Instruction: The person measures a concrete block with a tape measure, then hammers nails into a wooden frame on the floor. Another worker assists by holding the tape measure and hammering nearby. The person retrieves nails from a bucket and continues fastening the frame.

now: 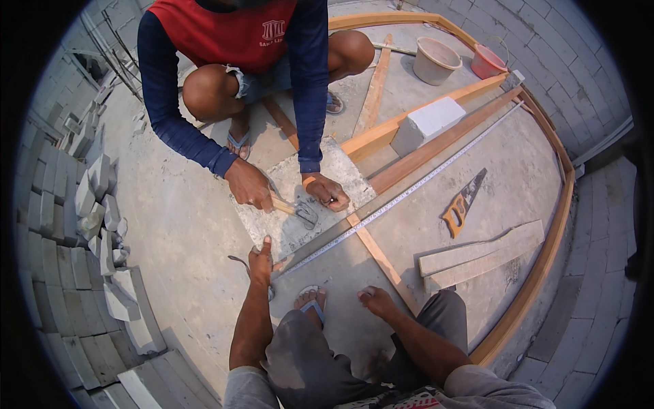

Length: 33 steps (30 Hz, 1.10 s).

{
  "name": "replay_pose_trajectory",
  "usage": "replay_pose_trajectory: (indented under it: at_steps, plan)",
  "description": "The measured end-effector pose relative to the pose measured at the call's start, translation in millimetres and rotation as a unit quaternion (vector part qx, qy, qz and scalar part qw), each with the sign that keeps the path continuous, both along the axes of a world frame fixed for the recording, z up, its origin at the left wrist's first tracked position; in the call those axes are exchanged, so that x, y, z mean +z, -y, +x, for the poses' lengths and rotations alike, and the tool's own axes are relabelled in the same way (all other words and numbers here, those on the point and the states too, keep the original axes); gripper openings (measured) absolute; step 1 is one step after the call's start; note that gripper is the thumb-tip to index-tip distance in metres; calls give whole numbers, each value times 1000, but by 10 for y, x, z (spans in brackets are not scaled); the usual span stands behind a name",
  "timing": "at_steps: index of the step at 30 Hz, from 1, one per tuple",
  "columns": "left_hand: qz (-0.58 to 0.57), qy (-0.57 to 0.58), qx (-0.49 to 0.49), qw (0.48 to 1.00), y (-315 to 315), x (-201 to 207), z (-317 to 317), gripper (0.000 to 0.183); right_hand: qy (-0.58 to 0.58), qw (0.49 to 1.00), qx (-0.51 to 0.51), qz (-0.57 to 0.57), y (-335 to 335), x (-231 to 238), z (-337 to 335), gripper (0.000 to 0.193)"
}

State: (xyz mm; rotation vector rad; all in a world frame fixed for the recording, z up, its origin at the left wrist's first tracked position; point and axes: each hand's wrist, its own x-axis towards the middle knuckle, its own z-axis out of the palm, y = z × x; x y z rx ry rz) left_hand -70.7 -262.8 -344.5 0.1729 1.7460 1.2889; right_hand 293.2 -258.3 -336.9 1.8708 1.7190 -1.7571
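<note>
Fingers are curling on the left hand (259,262), hold unclear, and bunching together on the right hand (375,300). Measuring tape (402,194) is slanting away rightward from near the left.

Left forearm (248,324) bare, rising steeply from lower edge. Left hand (259,264) at its top, thumb upright, fingers curled, partly hidden; grip unclear. Right forearm (426,344) slants up and leftward from lower right. Right hand (379,303) lower than left, well apart from it, fingers folded inward. Knees (289,335) bent, one beneath each forearm. One foot (312,294) visible between the hands.
</note>
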Motion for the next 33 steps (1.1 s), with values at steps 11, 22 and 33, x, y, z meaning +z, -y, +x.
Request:
replay_pose_trajectory:
  at_steps: [11, 22, 33]
  plan:
    - [-33, -18, 32, 999, -33, 102, 70, 65, 2, 1000, 7, 9, 9, 13, 55, 43]
    - [-20, -22, 14, 999, -20, 140, 79, 67, 6, 1000, 9, 8, 28, -25, 52, 43]
    - [-14, -11, 20, 1000, -30, 169, 102, 70, 12, 999, 30, 4, -2, -7, 52, 43]
